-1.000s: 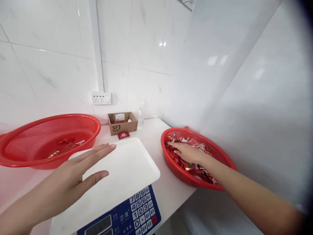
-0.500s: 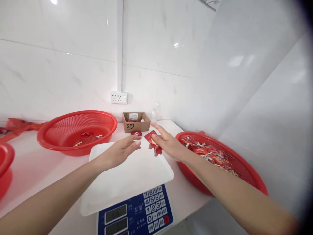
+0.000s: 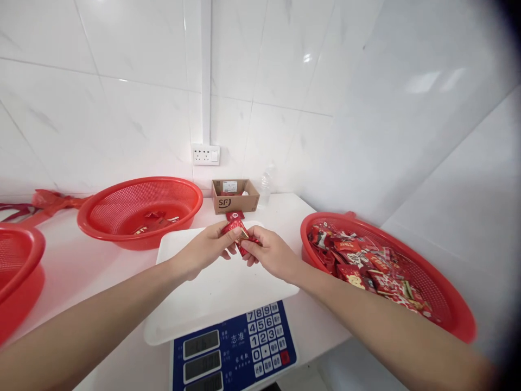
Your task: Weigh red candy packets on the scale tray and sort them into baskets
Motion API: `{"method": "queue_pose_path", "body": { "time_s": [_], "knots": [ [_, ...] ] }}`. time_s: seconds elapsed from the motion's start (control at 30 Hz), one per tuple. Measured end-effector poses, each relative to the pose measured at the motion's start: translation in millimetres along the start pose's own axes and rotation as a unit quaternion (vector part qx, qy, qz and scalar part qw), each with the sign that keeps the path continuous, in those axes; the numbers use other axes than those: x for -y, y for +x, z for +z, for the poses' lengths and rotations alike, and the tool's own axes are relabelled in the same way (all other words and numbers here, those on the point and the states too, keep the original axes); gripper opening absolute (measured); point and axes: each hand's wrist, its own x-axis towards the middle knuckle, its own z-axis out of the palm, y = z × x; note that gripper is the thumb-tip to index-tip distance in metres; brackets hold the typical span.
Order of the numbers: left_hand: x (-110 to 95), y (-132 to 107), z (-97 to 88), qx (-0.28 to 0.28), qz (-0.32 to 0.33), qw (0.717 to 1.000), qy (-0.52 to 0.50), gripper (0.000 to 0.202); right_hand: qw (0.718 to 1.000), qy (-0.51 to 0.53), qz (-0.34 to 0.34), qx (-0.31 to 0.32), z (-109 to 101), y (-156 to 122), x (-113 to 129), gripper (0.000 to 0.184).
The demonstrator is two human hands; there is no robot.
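Both my hands meet above the white pan of a scale (image 3: 211, 293). My left hand (image 3: 207, 250) and my right hand (image 3: 268, 252) pinch the same small bunch of red candy packets (image 3: 238, 233) between their fingertips. The packets hang just over the pan's far edge. To the right stands a red basket (image 3: 448, 317) heaped with several red packets (image 3: 362, 266). A second red basket (image 3: 140, 209) at the back left holds a few packets (image 3: 157, 220).
The scale's blue keypad and displays (image 3: 236, 353) face me at the counter's front edge. A small cardboard box (image 3: 234, 195), one loose red packet (image 3: 235, 215) and a clear bottle (image 3: 265, 182) sit by the wall under a socket (image 3: 205, 154). Another red basket (image 3: 18, 266) shows at far left.
My right hand lifted packets out of the right basket and carried them left over the scale. My left hand came in and took hold of them too.
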Motion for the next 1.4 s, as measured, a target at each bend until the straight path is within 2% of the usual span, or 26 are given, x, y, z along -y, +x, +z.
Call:
{"method": "queue_pose_path", "body": {
  "time_s": [0.1,0.2,0.27,0.33,0.43,0.53,0.57,0.67,0.73,0.8,0.93,1.07,1.13,1.23,1.3,1.4],
  "knots": [
    [-1.8,2.4,3.0,0.034,-0.012,0.999,0.03,0.032,0.999,-0.036,0.03,0.012,-5.2,-1.5,-5.8,0.01],
    [-2.7,4.5,0.5,0.074,-0.043,0.994,0.065,0.033,0.994,-0.099,0.047,0.027,-19.7,-8.2,-7.7,0.021],
    [-0.7,6.4,-4.7,0.094,-0.058,0.984,0.143,0.035,0.989,-0.142,0.039,0.015,-37.4,-16.8,-6.0,0.023],
    [4.8,9.3,-11.5,0.1,-0.06,0.954,0.275,0.036,0.98,-0.197,0.024,-0.029,-61.4,-28.0,-3.5,0.017],
    [18.0,14.8,-18.9,0.046,-0.015,0.893,0.447,0.04,0.941,-0.319,0.028,-0.107,-103.6,-47.7,-3.2,0.012],
    [27.8,16.5,-16.5,-0.013,0.067,0.87,0.488,0.054,0.895,-0.422,0.081,-0.119,-143.1,-69.2,-11.3,0.028],
    [29.1,15.4,-13.7,-0.007,0.088,0.869,0.487,0.051,0.882,-0.447,0.102,-0.112,-153.4,-76.2,-15.6,0.034],
    [29.4,9.1,-3.3,0.09,0.134,0.858,0.488,0.038,0.867,-0.473,0.15,-0.046,-169.8,-94.3,-30.3,0.047],
    [30.0,6.4,1.4,0.136,0.158,0.837,0.505,0.038,0.866,-0.47,0.169,0.013,-168.4,-101.9,-40.6,0.056],
    [31.7,6.5,2.4,0.139,0.167,0.824,0.523,0.039,0.857,-0.484,0.178,0.025,-161.6,-105.3,-50.6,0.062],
    [34.8,8.3,-1.9,0.129,0.143,0.83,0.524,0.039,0.846,-0.5,0.173,-0.07,-156.6,-103.6,-63.4,0.057],
    [31.2,0.7,-1.9,0.119,0.126,0.842,0.511,0.042,0.851,-0.479,0.162,-0.144,-165.1,-95.6,-51.1,0.046],
    [25.5,-4.5,1.5,0.108,0.119,0.853,0.496,0.043,0.882,-0.422,0.123,-0.17,-161.2,-86.6,-37.1,0.042],
    [14.1,-8.2,8.8,0.076,0.093,0.876,0.467,0.044,0.948,-0.263,0.046,-0.172,-135.8,-64.9,-17.5,0.038],
    [8.0,-7.6,12.7,0.053,0.083,0.882,0.461,0.044,0.973,-0.191,0.033,-0.129,-109.1,-46.8,-10.6,0.039],
    [5.2,-6.9,13.4,0.017,0.087,0.875,0.475,0.044,0.991,-0.133,0.007,-0.016,-66.7,-19.6,-12.3,0.041]
  ]
}}
